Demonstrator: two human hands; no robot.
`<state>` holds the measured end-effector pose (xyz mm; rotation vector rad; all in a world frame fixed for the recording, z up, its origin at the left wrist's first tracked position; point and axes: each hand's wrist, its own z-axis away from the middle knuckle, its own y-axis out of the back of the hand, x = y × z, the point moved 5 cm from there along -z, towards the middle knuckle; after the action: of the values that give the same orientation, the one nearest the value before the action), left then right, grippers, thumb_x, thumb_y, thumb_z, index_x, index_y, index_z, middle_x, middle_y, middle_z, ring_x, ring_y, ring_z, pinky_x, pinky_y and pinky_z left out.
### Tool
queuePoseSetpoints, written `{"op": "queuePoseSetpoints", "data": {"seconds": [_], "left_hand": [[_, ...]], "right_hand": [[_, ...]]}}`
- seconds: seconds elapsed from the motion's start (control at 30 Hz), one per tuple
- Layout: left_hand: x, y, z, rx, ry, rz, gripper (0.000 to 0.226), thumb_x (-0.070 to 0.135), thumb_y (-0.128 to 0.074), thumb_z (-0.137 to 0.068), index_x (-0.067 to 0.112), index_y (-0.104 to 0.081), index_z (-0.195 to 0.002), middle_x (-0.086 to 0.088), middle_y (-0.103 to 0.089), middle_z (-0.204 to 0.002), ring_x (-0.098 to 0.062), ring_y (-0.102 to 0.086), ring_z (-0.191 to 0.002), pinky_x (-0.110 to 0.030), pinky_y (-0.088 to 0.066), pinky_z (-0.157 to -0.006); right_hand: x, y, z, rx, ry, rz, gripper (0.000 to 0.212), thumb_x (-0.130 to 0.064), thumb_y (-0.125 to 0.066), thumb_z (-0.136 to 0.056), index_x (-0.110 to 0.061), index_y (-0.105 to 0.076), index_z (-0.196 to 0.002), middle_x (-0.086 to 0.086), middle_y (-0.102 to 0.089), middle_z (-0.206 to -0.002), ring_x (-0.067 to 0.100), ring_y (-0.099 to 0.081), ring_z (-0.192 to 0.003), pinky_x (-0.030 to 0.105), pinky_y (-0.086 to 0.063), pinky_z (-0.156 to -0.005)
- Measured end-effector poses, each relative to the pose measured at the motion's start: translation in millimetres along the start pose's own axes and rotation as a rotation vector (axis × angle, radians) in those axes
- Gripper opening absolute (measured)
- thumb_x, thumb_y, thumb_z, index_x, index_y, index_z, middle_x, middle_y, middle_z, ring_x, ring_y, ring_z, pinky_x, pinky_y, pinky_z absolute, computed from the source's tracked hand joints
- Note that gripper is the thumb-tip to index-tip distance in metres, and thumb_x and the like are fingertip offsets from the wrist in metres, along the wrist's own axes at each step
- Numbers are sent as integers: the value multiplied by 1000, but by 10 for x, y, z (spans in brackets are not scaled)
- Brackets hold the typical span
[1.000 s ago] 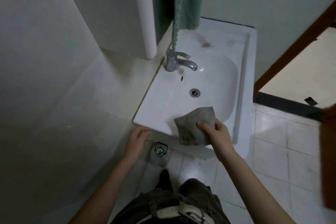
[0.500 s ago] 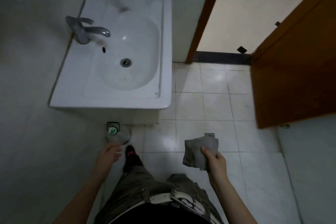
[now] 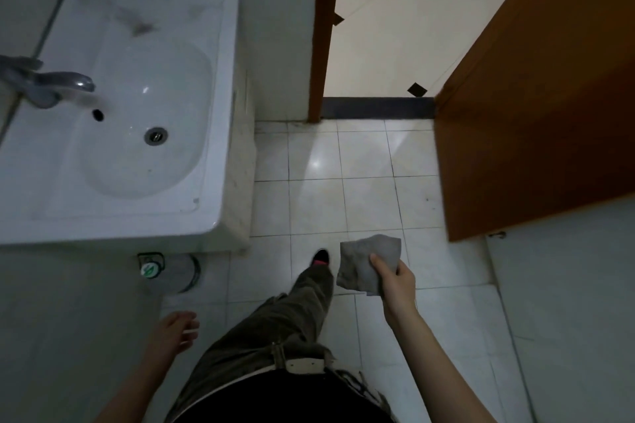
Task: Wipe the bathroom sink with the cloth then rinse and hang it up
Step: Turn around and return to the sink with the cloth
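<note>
The white bathroom sink (image 3: 213, 106) fills the upper left, with a grey metal tap (image 3: 44, 84) on its left rim and a round drain (image 3: 156, 136) in the bowl. A crumpled grey cloth (image 3: 364, 261) hangs over the tiled floor to the right of the sink, well clear of it, gripped in my right hand (image 3: 397, 283). My left hand (image 3: 175, 331) hangs low at the lower left below the sink's front edge, fingers loosely apart, holding nothing.
An open brown wooden door (image 3: 536, 96) stands at the right, with the doorway (image 3: 385, 27) to a lighter room beyond. A round container with a green label (image 3: 151, 268) sits on the floor under the sink. My leg and shoe (image 3: 321, 257) step onto white floor tiles.
The view has swung right, away from the sink. My right hand carried the cloth off the sink's front rim to over the floor; my left hand dropped lower.
</note>
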<state>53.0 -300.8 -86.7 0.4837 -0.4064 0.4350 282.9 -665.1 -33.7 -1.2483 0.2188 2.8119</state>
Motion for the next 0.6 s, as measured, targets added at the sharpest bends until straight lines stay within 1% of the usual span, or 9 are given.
{"op": "queuePoseSetpoints", "data": {"seconds": [0.07,0.17,0.23,0.3,0.33,0.4,0.47,0.53,0.6], "left_hand": [[219,-288,-113,3,11,6,19,8,-45,-98,-3,-59,-101,-21,-62,-94,-32,-58,-80,-38,-45,-80],[757,-858,-282,-43,7,13,17,7,-46,-97,-3,-60,-100,-19,-62,-86,-30,-57,-74,-32,-45,-69],[1236,-1260,-372,-87,-18,-2,15,4,-46,-96,-2,-60,-99,-17,-61,-80,-27,-55,-68,-29,-43,-64],[1776,-1645,-423,-136,-74,-14,14,3,-46,-96,-1,-60,-96,-18,-61,-81,-26,-55,-66,-29,-43,-64],[2061,-1821,-448,-156,-109,-17,14,4,-47,-96,0,-61,-94,-19,-62,-84,-26,-55,-68,-30,-44,-65],[2631,-2123,-482,-188,-191,-23,15,5,-47,-95,3,-62,-93,-19,-63,-87,-26,-57,-71,-31,-47,-68],[3162,-2380,-498,-214,-266,-27,16,7,-47,-95,5,-63,-96,-15,-64,-88,-25,-59,-75,-32,-48,-71],[3624,-2614,-525,-230,-322,-18,17,7,-46,-96,8,-63,-94,-13,-64,-87,-24,-59,-76,-33,-48,-73],[3991,-2817,-602,-220,-367,-10,18,6,-46,-96,9,-64,-93,-11,-65,-86,-23,-60,-76,-34,-49,-75]], "right_hand": [[-206,70,-306,13,0,3,29,-17,-72,-83,-7,-64,-109,13,-70,-105,28,-67,-95,43,-57,-85],[-594,254,-782,68,-4,-8,33,-15,-72,-83,-1,-64,-112,16,-70,-105,32,-67,-96,48,-57,-85],[-905,411,-1053,114,-5,-14,32,-15,-71,-83,-1,-63,-112,16,-69,-103,34,-67,-95,45,-58,-78],[-1224,578,-1309,148,-3,-14,31,-16,-71,-84,-5,-62,-111,15,-68,-104,33,-66,-96,40,-57,-74],[-1386,650,-1438,155,-1,-14,32,-16,-71,-84,-6,-61,-112,15,-67,-106,32,-65,-97,39,-57,-76],[-1688,775,-1699,157,-5,3,36,-18,-70,-84,-6,-60,-116,16,-66,-111,33,-65,-100,44,-55,-86],[-1969,863,-1943,163,-11,14,30,-18,-70,-84,-9,-61,-111,16,-66,-113,32,-65,-101,48,-52,-93],[-2240,925,-2242,185,-10,24,24,-17,-70,-84,-12,-62,-106,15,-66,-112,30,-65,-97,47,-52,-93],[-2521,912,-2598,198,-5,25,31,-17,-70,-84,-9,-61,-113,15,-65,-112,29,-65,-95,47,-52,-92]]}}
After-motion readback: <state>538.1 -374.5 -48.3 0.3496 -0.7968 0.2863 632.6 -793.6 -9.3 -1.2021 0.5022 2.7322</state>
